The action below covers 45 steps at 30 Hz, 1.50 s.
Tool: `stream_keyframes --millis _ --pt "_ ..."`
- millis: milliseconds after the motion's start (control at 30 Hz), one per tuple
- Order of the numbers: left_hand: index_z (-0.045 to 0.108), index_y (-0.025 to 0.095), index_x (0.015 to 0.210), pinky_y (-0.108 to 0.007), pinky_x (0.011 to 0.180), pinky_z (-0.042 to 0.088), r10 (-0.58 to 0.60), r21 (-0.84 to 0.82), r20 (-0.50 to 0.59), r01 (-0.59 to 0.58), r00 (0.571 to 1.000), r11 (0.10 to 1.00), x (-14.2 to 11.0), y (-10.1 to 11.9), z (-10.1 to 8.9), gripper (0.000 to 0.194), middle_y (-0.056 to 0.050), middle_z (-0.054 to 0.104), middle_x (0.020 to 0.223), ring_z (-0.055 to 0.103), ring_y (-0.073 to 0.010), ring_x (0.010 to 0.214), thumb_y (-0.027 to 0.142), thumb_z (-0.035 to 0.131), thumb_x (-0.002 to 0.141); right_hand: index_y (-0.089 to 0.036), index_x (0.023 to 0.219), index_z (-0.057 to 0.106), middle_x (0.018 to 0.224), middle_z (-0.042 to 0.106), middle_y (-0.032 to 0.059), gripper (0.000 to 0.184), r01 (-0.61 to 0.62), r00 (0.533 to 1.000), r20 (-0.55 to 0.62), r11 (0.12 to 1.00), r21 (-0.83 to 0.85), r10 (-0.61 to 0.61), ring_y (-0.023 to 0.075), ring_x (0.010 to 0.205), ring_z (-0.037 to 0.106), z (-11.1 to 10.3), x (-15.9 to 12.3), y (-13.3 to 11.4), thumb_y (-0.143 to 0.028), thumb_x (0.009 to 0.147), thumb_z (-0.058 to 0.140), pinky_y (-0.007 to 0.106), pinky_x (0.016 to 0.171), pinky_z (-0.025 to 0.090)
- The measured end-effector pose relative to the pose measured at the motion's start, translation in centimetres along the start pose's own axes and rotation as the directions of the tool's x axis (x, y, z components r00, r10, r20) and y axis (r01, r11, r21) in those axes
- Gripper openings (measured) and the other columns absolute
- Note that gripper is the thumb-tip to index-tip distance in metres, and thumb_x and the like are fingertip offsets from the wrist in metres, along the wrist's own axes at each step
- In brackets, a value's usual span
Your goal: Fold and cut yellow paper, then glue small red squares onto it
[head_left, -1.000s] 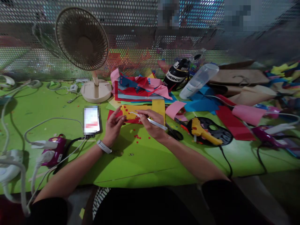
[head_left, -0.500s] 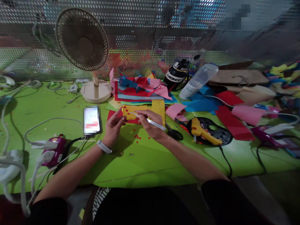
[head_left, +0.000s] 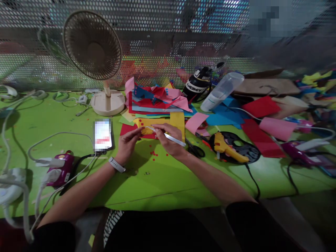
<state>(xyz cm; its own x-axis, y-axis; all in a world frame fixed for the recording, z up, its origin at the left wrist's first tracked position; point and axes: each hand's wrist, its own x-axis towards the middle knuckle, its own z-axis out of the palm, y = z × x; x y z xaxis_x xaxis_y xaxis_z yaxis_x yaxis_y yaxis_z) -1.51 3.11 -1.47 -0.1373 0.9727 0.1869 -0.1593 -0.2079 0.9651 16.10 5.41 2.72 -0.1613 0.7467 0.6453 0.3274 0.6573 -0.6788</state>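
Note:
In my right hand (head_left: 170,139) I hold silver tweezers (head_left: 174,140), their thin tip pointing left over a yellow paper piece (head_left: 159,121). My left hand (head_left: 128,142) is close to that tip, thumb and fingers pinched together; what is between them, if anything, is too small to make out. A few small red paper squares lie on the yellow piece, which rests on red paper (head_left: 126,129). Several more red squares (head_left: 153,153) are scattered on the green table (head_left: 157,182) in front of my hands.
Behind the work lies a pile of coloured paper (head_left: 157,101). A fan (head_left: 107,101) and a phone (head_left: 103,135) stand left. To the right are black scissors (head_left: 196,151), a yellow glue gun (head_left: 223,145) on a black tray, a black bottle (head_left: 196,84) and a clear bottle (head_left: 223,91).
My left fingers have closed from a spread pose into a pinch by the tweezers' tip. My right hand with the tweezers has hardly moved.

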Motion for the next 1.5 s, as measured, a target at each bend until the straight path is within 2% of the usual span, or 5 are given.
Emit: stream_keyframes --millis 133,333,567,1033,1500 --pt "0.078 0.024 0.101 -0.033 0.083 0.058 -0.003 -0.001 -0.014 0.003 1.000 1.000 0.03 -0.05 -0.01 0.029 -0.006 0.078 0.100 0.073 -0.0193 0.088 0.035 0.079 0.074 -0.020 0.094 0.074 0.085 0.076 0.0046 0.019 0.007 1.000 -0.010 1.000 0.014 -0.007 0.0161 0.076 0.070 0.03 0.01 0.10 -0.020 0.089 0.056 0.029 0.068 0.056" --pt "0.077 0.024 0.102 -0.036 0.088 0.057 0.009 0.001 0.004 -0.009 1.000 1.000 0.02 0.04 0.03 0.030 -0.006 0.077 0.104 0.073 -0.0203 0.092 0.036 0.080 0.074 -0.020 0.094 0.074 0.090 0.077 0.0044 0.019 0.024 1.000 -0.012 1.000 0.019 -0.024 0.0158 0.079 0.071 0.04 0.06 0.20 -0.020 0.089 0.055 0.029 0.072 0.057" --pt "0.077 0.023 0.104 -0.034 0.087 0.057 0.000 -0.007 -0.003 0.000 1.000 1.000 0.02 0.02 0.07 0.033 -0.008 0.076 0.108 0.072 -0.0201 0.092 0.038 0.080 0.074 -0.023 0.093 0.075 0.086 0.076 0.0038 0.019 -0.080 0.996 -0.038 0.997 0.024 0.081 0.0172 0.077 0.070 -0.18 0.19 0.07 -0.028 0.089 0.057 0.030 0.068 0.057" --pt "0.076 0.022 0.104 -0.036 0.089 0.056 -0.034 -0.033 -0.006 0.034 0.999 0.999 -0.05 0.48 0.18 0.034 -0.010 0.074 0.113 0.071 -0.0219 0.098 0.038 0.080 0.075 -0.021 0.106 0.072 0.076 0.072 0.0022 0.026 -0.219 0.976 0.027 0.962 0.165 0.217 0.0145 0.064 0.068 0.07 -0.23 0.43 -0.036 0.089 0.059 0.027 0.061 0.058" --pt "0.077 0.023 0.102 -0.037 0.092 0.055 -0.030 -0.054 0.018 0.031 0.999 0.998 0.01 0.37 0.16 0.032 -0.008 0.075 0.110 0.071 -0.0225 0.101 0.037 0.081 0.074 -0.020 0.109 0.071 0.077 0.070 0.0020 0.029 -0.248 0.969 0.023 0.951 0.187 0.248 0.0147 0.067 0.068 0.23 -0.53 0.91 -0.037 0.089 0.061 0.027 0.062 0.058"
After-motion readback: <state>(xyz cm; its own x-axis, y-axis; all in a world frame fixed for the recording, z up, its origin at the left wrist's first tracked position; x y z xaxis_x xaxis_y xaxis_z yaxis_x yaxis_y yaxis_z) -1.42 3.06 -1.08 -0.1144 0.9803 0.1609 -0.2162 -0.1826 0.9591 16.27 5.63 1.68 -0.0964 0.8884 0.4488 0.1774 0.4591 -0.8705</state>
